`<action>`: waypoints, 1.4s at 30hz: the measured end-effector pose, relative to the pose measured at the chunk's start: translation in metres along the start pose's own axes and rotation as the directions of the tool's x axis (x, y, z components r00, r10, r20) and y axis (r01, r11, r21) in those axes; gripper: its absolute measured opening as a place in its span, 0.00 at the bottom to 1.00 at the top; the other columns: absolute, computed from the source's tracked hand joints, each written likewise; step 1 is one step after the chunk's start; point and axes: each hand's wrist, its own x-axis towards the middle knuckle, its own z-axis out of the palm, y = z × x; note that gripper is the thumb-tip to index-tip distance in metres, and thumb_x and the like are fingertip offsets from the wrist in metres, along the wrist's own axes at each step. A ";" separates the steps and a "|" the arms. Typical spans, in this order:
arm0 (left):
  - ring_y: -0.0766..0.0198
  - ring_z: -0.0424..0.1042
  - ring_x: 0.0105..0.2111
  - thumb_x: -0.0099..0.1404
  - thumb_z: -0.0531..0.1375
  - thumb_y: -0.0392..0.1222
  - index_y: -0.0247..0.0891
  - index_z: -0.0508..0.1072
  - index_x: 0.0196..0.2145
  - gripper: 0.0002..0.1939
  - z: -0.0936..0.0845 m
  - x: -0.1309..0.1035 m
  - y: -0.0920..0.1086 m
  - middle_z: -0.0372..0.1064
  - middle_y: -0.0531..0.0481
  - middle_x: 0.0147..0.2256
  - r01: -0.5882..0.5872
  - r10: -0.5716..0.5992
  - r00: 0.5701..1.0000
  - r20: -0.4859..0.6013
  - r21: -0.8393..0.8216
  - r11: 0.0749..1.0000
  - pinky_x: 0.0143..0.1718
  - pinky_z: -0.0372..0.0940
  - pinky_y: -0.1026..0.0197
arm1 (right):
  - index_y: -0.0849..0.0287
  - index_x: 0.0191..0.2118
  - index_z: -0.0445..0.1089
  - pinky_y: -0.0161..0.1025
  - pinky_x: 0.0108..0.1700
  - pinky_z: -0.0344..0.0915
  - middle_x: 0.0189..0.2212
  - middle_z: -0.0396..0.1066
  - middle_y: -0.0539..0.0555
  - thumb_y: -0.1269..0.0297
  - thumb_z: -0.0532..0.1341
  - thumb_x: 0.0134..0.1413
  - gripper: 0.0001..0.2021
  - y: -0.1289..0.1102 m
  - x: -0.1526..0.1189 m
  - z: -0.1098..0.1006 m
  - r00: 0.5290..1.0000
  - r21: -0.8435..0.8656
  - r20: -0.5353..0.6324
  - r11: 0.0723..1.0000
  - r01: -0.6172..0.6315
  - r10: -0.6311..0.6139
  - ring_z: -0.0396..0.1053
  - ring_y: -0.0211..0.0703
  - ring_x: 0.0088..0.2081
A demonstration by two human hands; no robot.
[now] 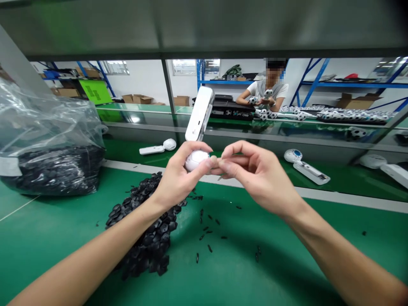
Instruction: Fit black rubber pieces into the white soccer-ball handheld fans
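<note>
I have the white device (200, 112) up in front of me, above the near edge of the belt (123, 148), tilted with its ball (196, 160) end low. My left hand (181, 170) is curled closed around that ball; my right hand (258, 174) has thumb and fingers pinched together at its edge, though I can't tell whether they grip a small part. I'd judge this unit unfinished: the ball's visible side is plain white, with no black pieces on it.

Plenty is left loose on the counter (47, 225): a pile of black pieces (149, 238) below my left forearm and scattered clips (209, 248) between my arms. A bag (54, 140) of dark parts sits on the left. More devices (310, 172) lie on the belt, and beyond, a co-worker (280, 91) handles black-and-white balls. Nothing blocks my hands; my forearm hides part of the pile.
</note>
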 end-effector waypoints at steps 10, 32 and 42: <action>0.68 0.72 0.30 0.66 0.70 0.48 0.38 0.78 0.41 0.12 -0.003 0.008 -0.018 0.71 0.52 0.35 0.112 -0.113 0.994 0.009 -0.238 0.965 0.29 0.75 0.69 | 0.57 0.41 0.73 0.34 0.28 0.71 0.26 0.80 0.48 0.64 0.66 0.64 0.04 0.035 -0.001 0.006 0.989 -0.299 0.047 0.947 -0.119 0.139 0.76 0.39 0.23; 0.57 0.81 0.42 0.59 0.74 0.46 0.41 0.68 0.61 0.36 -0.032 0.028 -0.023 0.77 0.42 0.49 0.303 -0.302 0.948 0.103 -0.589 0.749 0.29 0.76 0.64 | 0.58 0.42 0.83 0.51 0.48 0.72 0.45 0.80 0.61 0.73 0.70 0.64 0.05 0.098 0.029 0.073 0.770 -0.759 0.588 0.498 0.419 0.248 0.73 0.61 0.53; 0.61 0.78 0.40 0.59 0.72 0.44 0.39 0.68 0.51 0.25 -0.031 0.029 -0.023 0.76 0.47 0.44 0.336 -0.393 0.917 0.072 -0.669 0.662 0.29 0.75 0.64 | 0.60 0.44 0.78 0.38 0.40 0.73 0.36 0.82 0.54 0.71 0.63 0.66 0.06 0.089 0.020 0.049 0.843 -0.620 0.485 0.771 0.142 0.234 0.78 0.42 0.36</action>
